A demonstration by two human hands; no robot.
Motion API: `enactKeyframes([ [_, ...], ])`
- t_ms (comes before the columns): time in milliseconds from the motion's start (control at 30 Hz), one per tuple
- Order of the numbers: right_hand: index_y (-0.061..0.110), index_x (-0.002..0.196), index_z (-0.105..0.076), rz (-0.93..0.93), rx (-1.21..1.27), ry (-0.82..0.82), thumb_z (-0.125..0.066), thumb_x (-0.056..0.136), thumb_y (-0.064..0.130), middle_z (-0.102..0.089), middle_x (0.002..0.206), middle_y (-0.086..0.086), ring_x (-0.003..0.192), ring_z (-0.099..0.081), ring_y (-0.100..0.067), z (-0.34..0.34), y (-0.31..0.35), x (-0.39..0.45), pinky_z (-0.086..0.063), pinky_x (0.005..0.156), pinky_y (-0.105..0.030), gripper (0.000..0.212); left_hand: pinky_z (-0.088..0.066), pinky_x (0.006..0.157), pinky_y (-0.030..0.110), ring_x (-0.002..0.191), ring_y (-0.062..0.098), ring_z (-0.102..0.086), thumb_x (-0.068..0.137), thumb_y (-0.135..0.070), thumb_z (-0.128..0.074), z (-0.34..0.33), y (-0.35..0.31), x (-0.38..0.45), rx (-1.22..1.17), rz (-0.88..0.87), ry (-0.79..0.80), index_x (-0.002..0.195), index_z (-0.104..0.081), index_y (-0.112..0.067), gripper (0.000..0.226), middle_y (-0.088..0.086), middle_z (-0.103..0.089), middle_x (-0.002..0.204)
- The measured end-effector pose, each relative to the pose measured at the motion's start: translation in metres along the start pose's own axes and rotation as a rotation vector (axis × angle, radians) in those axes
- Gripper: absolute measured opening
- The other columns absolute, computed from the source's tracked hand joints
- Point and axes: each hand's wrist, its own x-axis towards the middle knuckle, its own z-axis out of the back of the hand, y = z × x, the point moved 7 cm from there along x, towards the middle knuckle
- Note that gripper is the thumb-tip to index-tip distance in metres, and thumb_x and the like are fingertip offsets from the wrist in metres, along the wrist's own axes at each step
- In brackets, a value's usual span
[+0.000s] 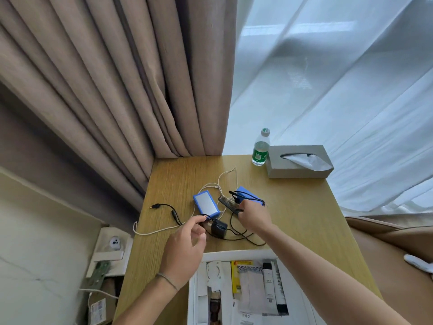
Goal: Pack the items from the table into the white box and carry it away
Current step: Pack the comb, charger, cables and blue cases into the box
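Note:
On the wooden table [293, 219] lie a blue-rimmed device with a white face [206, 204], a second blue device [248, 195], a black comb [228, 204], a black power adapter [219, 227] with black cable [168, 207], and a white cable [154, 231]. My left hand [185, 249] pinches the black cable beside the adapter. My right hand [254, 215] grips the comb's near end and a black cord over the second blue device. The white box [236, 254] sits at the table's near edge, holding several packets and tubes.
A water bottle [261, 147] and a grey tissue box [298, 161] stand at the table's far right. Brown curtains [117, 90] hang behind and left, sheer white ones [339, 90] on the right. A tan chair [393, 242] is at the right, a wall socket [114, 242] at the left.

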Motion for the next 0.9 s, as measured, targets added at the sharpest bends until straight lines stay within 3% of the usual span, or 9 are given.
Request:
enactKeyframes([
  [133, 0.018, 0.099, -0.053, -0.010, -0.137, 0.030, -0.050, 0.090, 0.012, -0.066, 0.098, -0.004, 0.082, -0.058, -0.022, -0.019, 0.002, 0.018, -0.043, 0.064, -0.032, 0.011, -0.055, 0.080, 0.026, 0.090, -0.003, -0.062, 0.091, -0.015, -0.063, 0.010, 0.017, 0.005, 0.056, -0.001, 0.035, 0.107, -0.067, -0.035, 0.026, -0.020, -0.066, 0.090],
  [300, 0.013, 0.101, -0.071, 0.040, -0.395, 0.005, -0.050, 0.089, 0.006, -0.073, 0.096, -0.005, 0.087, -0.071, -0.025, -0.031, 0.006, 0.031, -0.045, 0.061, -0.032, 0.025, -0.052, 0.078, 0.019, 0.090, -0.005, -0.061, 0.091, -0.015, -0.063, 0.021, 0.041, 0.014, 0.140, 0.004, 0.063, 0.098, -0.066, -0.039, 0.026, -0.023, -0.065, 0.090],
  [433, 0.013, 0.103, -0.074, 0.067, -0.513, 0.025, -0.049, 0.093, 0.009, -0.075, 0.099, -0.004, 0.091, -0.072, -0.025, -0.039, 0.010, 0.036, -0.052, 0.066, -0.033, 0.027, -0.051, 0.076, 0.016, 0.090, -0.006, -0.060, 0.092, -0.018, -0.061, 0.024, 0.055, 0.024, 0.182, 0.007, 0.102, 0.096, -0.065, -0.041, 0.024, -0.024, -0.065, 0.091],
  [600, 0.014, 0.092, -0.070, 0.046, -0.300, 0.059, -0.061, 0.087, 0.029, -0.072, 0.090, -0.003, 0.082, -0.068, -0.023, -0.035, 0.017, 0.026, -0.054, 0.067, -0.033, 0.018, -0.053, 0.075, 0.019, 0.088, -0.002, -0.062, 0.093, -0.017, -0.058, 0.016, 0.073, 0.048, 0.190, 0.049, 0.160, 0.094, -0.065, -0.039, 0.024, -0.019, -0.066, 0.090],
  [767, 0.020, 0.072, -0.058, 0.031, 0.021, -0.031, -0.056, 0.084, 0.037, -0.061, 0.063, 0.005, 0.058, -0.057, -0.012, -0.017, 0.017, 0.007, -0.044, 0.047, -0.028, 0.021, -0.055, 0.081, 0.028, 0.091, 0.003, -0.062, 0.093, -0.017, -0.054, -0.002, 0.073, 0.093, 0.191, 0.010, 0.229, 0.100, -0.069, -0.033, 0.023, -0.014, -0.068, 0.095],
  [900, 0.013, 0.087, -0.057, 0.019, 0.318, -0.028, -0.047, 0.098, 0.026, -0.065, 0.074, -0.001, 0.065, -0.060, -0.018, -0.003, 0.014, -0.015, -0.053, 0.064, -0.043, 0.020, -0.051, 0.084, 0.032, 0.107, 0.016, -0.058, 0.093, -0.011, -0.047, -0.025, 0.068, 0.129, 0.423, -0.110, 0.304, 0.113, -0.066, -0.027, 0.032, -0.006, -0.064, 0.109],
])
